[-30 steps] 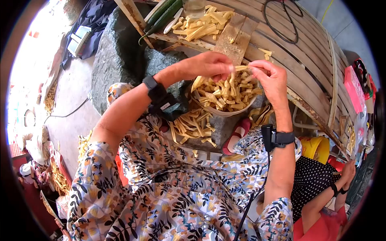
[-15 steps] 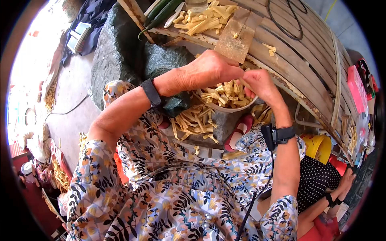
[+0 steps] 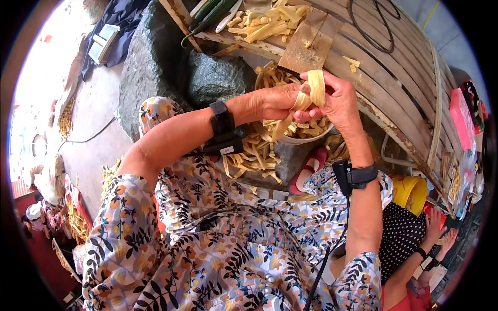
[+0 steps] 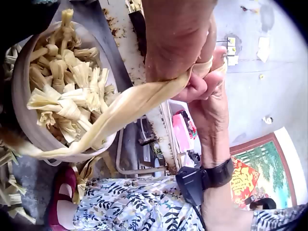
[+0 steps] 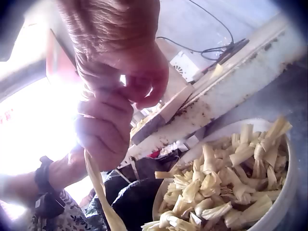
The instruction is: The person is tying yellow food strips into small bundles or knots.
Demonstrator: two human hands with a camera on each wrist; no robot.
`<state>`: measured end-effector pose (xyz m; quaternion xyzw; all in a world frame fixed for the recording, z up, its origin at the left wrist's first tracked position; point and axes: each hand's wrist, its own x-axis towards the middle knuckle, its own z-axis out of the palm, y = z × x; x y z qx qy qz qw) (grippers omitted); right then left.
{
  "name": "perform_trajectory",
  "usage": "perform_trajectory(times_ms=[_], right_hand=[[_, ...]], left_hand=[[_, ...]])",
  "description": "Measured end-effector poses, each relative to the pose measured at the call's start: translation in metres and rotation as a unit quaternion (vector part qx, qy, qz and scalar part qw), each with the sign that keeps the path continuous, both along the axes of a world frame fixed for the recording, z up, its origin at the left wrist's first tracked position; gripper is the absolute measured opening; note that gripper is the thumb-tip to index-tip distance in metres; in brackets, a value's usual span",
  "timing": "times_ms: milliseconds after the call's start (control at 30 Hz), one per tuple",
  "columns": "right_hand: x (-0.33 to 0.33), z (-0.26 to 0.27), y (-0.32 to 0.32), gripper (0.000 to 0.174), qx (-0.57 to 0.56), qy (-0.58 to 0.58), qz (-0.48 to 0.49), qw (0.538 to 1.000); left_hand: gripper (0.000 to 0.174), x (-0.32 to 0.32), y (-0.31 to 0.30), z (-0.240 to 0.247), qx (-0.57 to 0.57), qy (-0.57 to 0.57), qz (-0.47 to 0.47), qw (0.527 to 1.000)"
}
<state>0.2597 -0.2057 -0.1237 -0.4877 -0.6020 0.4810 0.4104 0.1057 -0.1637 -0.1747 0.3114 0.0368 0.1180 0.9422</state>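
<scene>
A long, flat, pale yellow strip [image 3: 316, 87] runs between both hands above a white bucket [image 3: 306, 140]. My left hand [image 3: 279, 102] pinches the strip, and its loose length trails below the hand, past the bucket rim in the left wrist view. My right hand [image 3: 340, 102] holds the looped part, with the strip bent around its fingers. In the right wrist view the two hands, left [image 5: 103, 126] and right [image 5: 118, 53], are close together. Knotted yellow strips [image 5: 207, 187] fill the bucket.
Loose strips [image 3: 251, 158] lie on the ground by the bucket. A slatted wooden table [image 3: 386, 85] holds a board [image 3: 311, 44], cut strips [image 3: 272, 23], cucumbers [image 3: 210, 15] and a black cable. Dark green plastic bags [image 3: 220, 78] stand at left. Another person's hands [image 3: 441, 236] show at lower right.
The hands met over the bucket and then turned, bringing a wide loop of strip into view at the right hand's fingers. My left hand moved slightly lower.
</scene>
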Motion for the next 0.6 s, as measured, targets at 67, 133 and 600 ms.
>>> perform_trajectory(times_ms=[67,133,600], right_hand=[[0.000,-0.006,0.002,0.028,0.108,-0.061,0.001,0.992],[0.008,-0.015,0.008,0.028,0.280,-0.243,-0.117,0.921],[-0.008,-0.025,0.004,0.008,0.157,-0.238,-0.173,0.943]], left_hand=[[0.035,0.000,0.002,0.000,-0.006,0.047,0.027,0.999],[0.030,0.008,0.006,0.011,0.053,0.179,0.175,0.967],[0.028,0.002,0.005,0.038,0.639,0.322,0.315,0.624]])
